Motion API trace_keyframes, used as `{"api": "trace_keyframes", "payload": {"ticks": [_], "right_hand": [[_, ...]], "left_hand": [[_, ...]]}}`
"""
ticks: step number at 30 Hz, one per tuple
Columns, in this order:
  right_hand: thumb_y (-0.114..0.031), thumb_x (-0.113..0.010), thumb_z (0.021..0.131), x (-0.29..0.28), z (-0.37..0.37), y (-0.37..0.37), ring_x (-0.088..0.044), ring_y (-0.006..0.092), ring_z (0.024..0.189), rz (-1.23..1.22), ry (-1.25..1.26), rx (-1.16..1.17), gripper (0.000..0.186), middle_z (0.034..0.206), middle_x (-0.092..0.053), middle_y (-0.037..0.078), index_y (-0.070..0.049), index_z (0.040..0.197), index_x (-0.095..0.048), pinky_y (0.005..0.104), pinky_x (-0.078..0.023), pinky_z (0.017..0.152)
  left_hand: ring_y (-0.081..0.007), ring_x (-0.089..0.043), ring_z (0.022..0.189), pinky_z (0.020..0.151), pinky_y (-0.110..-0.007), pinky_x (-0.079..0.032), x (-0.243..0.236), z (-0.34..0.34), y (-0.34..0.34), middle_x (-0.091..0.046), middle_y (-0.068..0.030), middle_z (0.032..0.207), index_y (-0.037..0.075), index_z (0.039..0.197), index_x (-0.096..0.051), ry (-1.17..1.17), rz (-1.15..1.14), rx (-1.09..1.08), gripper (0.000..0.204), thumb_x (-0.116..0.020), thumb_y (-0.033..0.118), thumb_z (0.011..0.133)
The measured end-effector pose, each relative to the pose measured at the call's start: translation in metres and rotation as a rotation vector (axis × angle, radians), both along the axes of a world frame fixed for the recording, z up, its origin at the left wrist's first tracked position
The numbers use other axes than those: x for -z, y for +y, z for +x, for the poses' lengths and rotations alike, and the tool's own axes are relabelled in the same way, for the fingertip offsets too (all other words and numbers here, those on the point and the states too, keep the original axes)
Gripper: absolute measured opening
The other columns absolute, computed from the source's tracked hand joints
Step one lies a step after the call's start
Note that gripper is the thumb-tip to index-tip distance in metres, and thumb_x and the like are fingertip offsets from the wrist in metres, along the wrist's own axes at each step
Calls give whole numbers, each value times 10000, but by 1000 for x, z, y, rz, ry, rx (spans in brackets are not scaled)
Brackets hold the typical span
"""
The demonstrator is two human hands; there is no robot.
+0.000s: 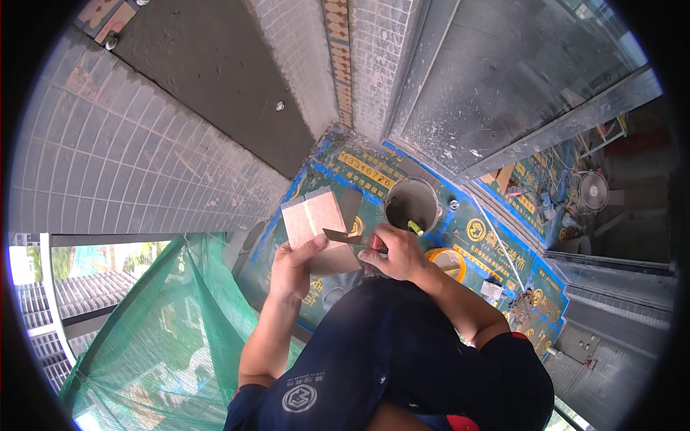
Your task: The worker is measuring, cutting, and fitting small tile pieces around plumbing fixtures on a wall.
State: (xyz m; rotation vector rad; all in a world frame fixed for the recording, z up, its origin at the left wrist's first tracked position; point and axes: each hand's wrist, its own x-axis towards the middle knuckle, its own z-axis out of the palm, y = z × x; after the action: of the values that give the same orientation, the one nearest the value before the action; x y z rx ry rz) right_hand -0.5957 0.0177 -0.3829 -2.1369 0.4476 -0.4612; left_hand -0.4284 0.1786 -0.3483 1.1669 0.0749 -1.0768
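Note:
My left hand (pixel 293 269) grips the lower left edge of a pinkish tile (pixel 313 218), its thumb on the tile's face. The tile has a pale strip down its middle and a grey edge along the top; I cannot tell whether it is one piece or several stacked. In my right hand (pixel 395 251) is a small trowel (pixel 338 235), the fingers closed around its handle. Its flat metal blade points left and overlaps the tile's lower right part from this angle. Whether the blade touches the tile is hard to tell.
A grey-lined bucket (pixel 411 201) with a yellow-green item in it stands beyond my right hand. Nearer is a yellow-rimmed bucket (pixel 449 264). Green sheeting (pixel 474 208) covers the floor. A grey mortar patch (pixel 208 72) marks the tiled wall; green netting (pixel 165 323) hangs left.

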Motion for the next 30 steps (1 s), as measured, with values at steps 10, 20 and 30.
{"api": "trace_keyframes", "payload": {"ticks": [10,20,30], "right_hand": [[-438,-734,861,-2,8,-1,-617,287,628,77,47,-80,426,684,-577,91,-53,791,-567,383,-477,570],[-501,-670,898,-1,8,-7,-578,285,599,96,17,-181,487,670,-543,97,-40,795,-552,378,-443,561],[-468,-700,883,-3,11,-10,-639,323,689,275,83,-166,401,750,-632,113,-74,885,-625,408,-479,638]], "left_hand": [[-239,-661,1059,996,-385,-457,8,2,5,-701,-123,1151,-32,1219,-629,39,-33,38,421,-751,62,827],[-260,-644,1099,1029,-418,-441,1,6,11,-689,-132,1181,-27,1267,-606,82,-31,112,465,-743,66,833],[-261,-649,1101,1030,-411,-445,3,3,14,-698,-128,1170,-17,1240,-628,94,-56,164,431,-735,25,825]]}}
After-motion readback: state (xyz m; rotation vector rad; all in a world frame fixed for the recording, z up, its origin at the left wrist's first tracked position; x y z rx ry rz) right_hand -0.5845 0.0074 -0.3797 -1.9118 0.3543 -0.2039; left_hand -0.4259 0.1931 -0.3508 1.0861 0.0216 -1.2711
